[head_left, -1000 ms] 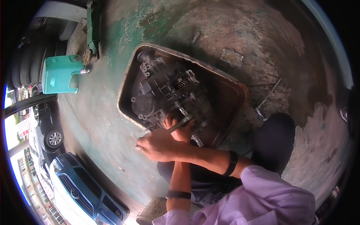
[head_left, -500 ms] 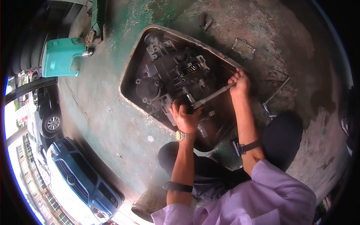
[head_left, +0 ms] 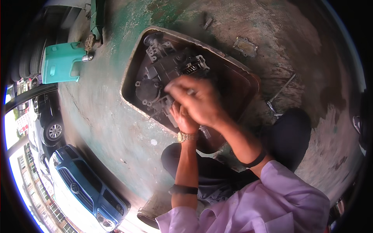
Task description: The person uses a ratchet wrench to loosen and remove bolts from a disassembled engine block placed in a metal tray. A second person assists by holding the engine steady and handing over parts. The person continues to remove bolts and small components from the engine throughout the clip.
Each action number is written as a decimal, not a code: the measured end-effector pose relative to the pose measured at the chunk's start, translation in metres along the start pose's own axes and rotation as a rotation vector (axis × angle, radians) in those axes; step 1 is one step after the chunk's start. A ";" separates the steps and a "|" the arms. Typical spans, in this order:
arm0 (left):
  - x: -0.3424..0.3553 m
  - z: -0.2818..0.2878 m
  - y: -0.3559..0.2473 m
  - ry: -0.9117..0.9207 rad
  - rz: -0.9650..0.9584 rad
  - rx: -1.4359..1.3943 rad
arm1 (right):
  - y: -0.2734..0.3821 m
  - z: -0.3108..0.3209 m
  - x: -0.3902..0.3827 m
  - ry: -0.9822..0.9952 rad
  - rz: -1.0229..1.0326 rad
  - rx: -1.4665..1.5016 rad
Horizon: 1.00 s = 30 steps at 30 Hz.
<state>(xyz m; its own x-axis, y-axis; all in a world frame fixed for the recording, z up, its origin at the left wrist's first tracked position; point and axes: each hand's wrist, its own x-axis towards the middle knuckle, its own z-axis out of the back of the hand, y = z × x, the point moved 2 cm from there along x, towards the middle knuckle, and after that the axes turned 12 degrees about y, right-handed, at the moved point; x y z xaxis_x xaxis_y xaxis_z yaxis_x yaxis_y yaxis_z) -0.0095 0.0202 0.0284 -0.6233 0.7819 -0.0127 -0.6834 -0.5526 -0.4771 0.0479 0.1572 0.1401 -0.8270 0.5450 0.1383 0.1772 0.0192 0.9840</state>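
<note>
A dark, greasy gearbox [head_left: 171, 64] lies on its side in a rusty-rimmed metal tray [head_left: 128, 70] on the floor. Low at its near side, my left hand [head_left: 185, 118] has its fingers bent inward, partly covered by my right hand. What those fingers grip is hidden. My right hand [head_left: 202, 101] crosses above the left, smeared by motion, closed around a wrench [head_left: 190, 92]. Only a small metal end of the wrench shows between the fingers; its handle and head are hidden.
Right of the tray, a long-handled tool [head_left: 281, 90] and a rectangular metal cover [head_left: 245, 46] lie on the stained floor. A metal cylinder [head_left: 208, 23] is beyond the tray. At left are a turquoise stool [head_left: 62, 64] and a blue car [head_left: 79, 178]. A bucket [head_left: 149, 213] stands near my left elbow.
My right hand has swung left from the tray's right rim to above my left hand. The wrench handle, visible before, is now mostly hidden. My left hand stays low beside the gearbox.
</note>
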 end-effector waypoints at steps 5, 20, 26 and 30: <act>0.004 -0.006 0.006 -0.049 -0.133 0.000 | -0.113 0.122 -0.029 -1.063 -0.494 0.967; -0.002 0.004 -0.005 -0.023 -0.012 0.028 | 0.001 -0.093 -0.002 0.482 -0.014 -0.532; 0.006 -0.004 0.001 0.009 -0.089 0.044 | -0.034 0.056 -0.005 -0.275 -0.163 0.530; 0.004 -0.002 0.004 -0.013 -0.123 -0.025 | -0.134 0.117 -0.045 -1.153 -0.597 0.983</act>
<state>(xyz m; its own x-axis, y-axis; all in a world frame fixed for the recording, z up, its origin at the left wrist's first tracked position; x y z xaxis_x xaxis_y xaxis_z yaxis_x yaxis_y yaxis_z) -0.0140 0.0222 0.0248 -0.5402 0.8395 0.0588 -0.7455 -0.4449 -0.4963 0.1236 0.2284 -0.0108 -0.1631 0.5594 -0.8127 0.6230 0.6971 0.3549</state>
